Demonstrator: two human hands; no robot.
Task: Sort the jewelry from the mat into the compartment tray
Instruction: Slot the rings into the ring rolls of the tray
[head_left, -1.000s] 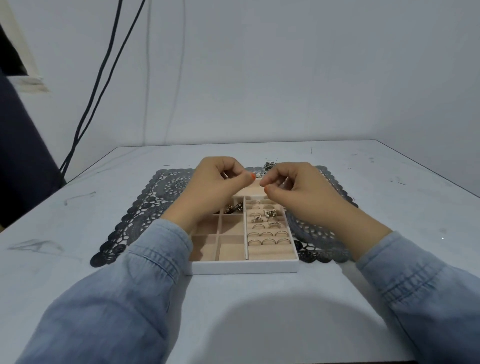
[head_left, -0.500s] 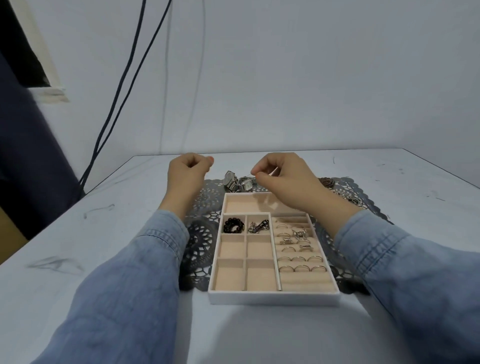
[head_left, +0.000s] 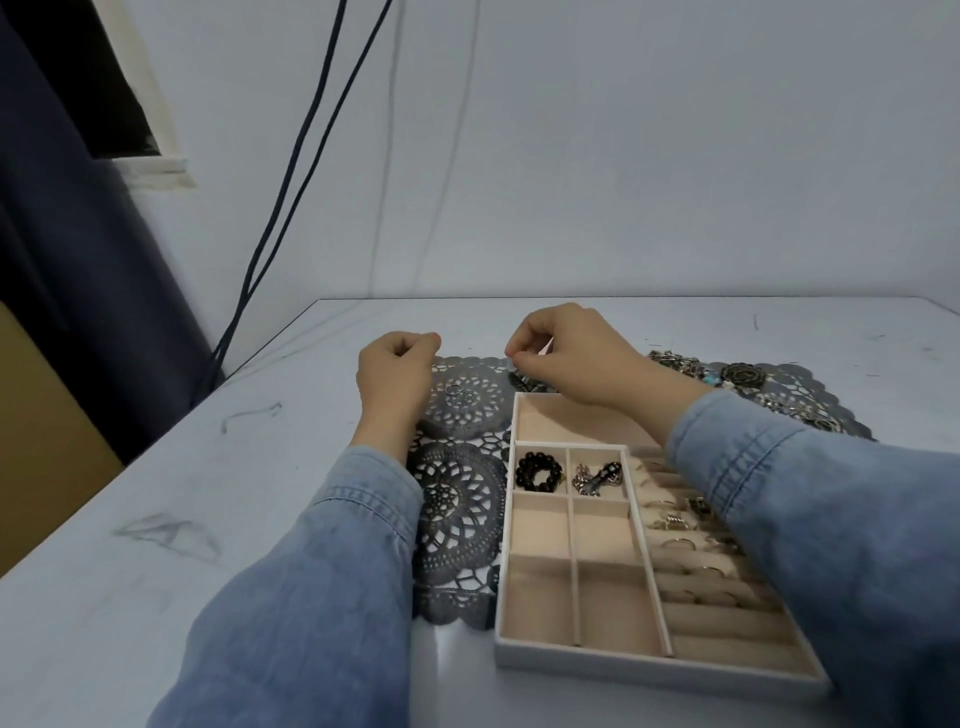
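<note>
1. Jewelry (head_left: 680, 364) is seen heaped on the far right part of the dark lace mat (head_left: 457, 519), and a single small ring (head_left: 454, 389) is seen alone on the mat's far left rosette.
2. The compartment tray (head_left: 649, 670) is set on the right part of the mat, with its near end reaching onto the table (head_left: 208, 519).
3. A black bead bracelet (head_left: 539, 472) is held in one small left compartment, and a metal piece (head_left: 597, 477) in the compartment just to its right. Rings (head_left: 672, 519) are lodged in the ridged section along the tray's right side, partly hidden by the right sleeve (head_left: 805, 493).
4. The left hand (head_left: 397, 374) is held over the mat's far left edge with its fingers curled. Whether anything is gripped cannot be told.
5. The right hand (head_left: 566, 353) is raised beyond the tray's far end, thumb and forefinger pinched together. What is pinched, if anything, cannot be made out.
6. The two hands are held apart, untouching.
</note>
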